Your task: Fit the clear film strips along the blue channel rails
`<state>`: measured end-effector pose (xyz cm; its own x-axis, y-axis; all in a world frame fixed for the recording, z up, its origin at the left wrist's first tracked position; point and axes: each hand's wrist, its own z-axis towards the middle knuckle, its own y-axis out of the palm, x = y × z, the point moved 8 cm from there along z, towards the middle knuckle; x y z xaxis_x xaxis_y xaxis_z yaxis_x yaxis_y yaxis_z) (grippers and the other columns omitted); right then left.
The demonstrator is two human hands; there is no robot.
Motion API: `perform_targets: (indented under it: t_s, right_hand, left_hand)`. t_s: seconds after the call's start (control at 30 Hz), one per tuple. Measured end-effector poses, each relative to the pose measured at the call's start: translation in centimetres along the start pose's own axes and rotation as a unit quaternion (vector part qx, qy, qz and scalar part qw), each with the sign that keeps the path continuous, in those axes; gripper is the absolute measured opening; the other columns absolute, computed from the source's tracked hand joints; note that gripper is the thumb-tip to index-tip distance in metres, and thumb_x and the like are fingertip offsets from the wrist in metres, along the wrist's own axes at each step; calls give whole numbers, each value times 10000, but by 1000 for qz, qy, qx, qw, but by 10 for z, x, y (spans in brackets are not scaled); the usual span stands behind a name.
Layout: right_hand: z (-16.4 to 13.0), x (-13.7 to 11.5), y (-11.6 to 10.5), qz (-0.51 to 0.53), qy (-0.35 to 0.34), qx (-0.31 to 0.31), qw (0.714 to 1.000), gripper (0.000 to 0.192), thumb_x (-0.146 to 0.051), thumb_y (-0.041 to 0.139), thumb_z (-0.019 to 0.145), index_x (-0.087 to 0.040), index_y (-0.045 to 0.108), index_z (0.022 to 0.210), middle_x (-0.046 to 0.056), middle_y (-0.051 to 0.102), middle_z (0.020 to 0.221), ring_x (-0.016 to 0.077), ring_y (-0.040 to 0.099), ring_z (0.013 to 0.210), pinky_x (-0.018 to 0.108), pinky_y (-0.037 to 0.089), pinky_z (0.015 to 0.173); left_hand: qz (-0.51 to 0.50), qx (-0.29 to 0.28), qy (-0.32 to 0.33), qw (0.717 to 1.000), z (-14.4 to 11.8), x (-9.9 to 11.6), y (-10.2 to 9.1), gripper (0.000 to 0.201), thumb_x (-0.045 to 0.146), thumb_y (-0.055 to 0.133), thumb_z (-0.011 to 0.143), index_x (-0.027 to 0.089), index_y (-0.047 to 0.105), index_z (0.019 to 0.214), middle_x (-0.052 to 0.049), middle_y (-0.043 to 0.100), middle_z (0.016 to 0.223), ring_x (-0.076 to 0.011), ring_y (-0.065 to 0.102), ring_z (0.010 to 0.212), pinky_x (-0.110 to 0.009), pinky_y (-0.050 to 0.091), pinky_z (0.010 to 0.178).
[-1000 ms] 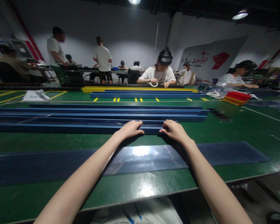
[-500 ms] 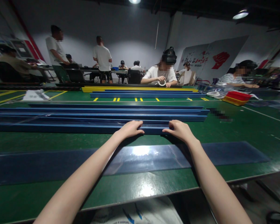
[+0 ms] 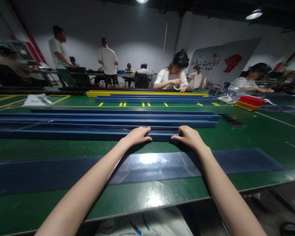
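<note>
Both my hands rest on the nearest of several long blue channel strips (image 3: 64,134) that lie side by side across the green table (image 3: 260,137). My left hand (image 3: 137,135) curls over the strip's near edge at the middle. My right hand (image 3: 189,137) grips the same strip near its right end. A flat dark blue glossy sheet (image 3: 236,163) lies on the table under my forearms, closer to the front edge.
More blue and yellow strips (image 3: 147,94) lie at the far side, where a seated person handles a tape roll (image 3: 178,87). A red tray (image 3: 250,102) and tape rolls (image 3: 224,98) sit at the far right. Other people stand and sit behind. A white bag (image 3: 147,226) lies below the table edge.
My right hand slid a little to the right along the strip. The person across the table shifted right with the tape roll. My left hand stayed put.
</note>
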<state>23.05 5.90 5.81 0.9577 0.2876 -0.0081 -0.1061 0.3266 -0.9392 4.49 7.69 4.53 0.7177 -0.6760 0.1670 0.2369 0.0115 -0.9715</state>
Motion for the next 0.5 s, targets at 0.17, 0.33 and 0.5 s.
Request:
perform_targets:
  t_s: [0.17, 0.33, 0.5]
  right_hand:
    - [0, -2, -1, 4, -11, 7, 1000, 384, -583, 489, 738, -205, 501, 672, 28, 574, 726, 168, 523, 711, 245, 330, 564]
    - [0, -2, 0, -19, -8, -4, 1000, 409, -596, 457, 750, -204, 540, 671, 36, 596, 734, 172, 534, 715, 248, 325, 569]
    - [0, 1, 1, -23, 7, -11, 1000, 422, -606, 458, 742, -201, 552, 671, 36, 603, 723, 171, 541, 693, 246, 317, 559]
  left_hand:
    - [8, 2, 2, 1000, -1, 0, 0, 206, 394, 546, 779, 194, 501, 799, -17, 605, 788, -179, 564, 715, -240, 343, 561]
    - [12, 0, 2, 1000, -1, 0, 0, 211, 399, 541, 784, 195, 489, 795, -18, 607, 798, -182, 567, 724, -237, 340, 560]
    - [16, 0, 4, 1000, -1, 0, 0, 212, 400, 540, 786, 195, 486, 798, -20, 610, 803, -183, 568, 724, -238, 340, 564]
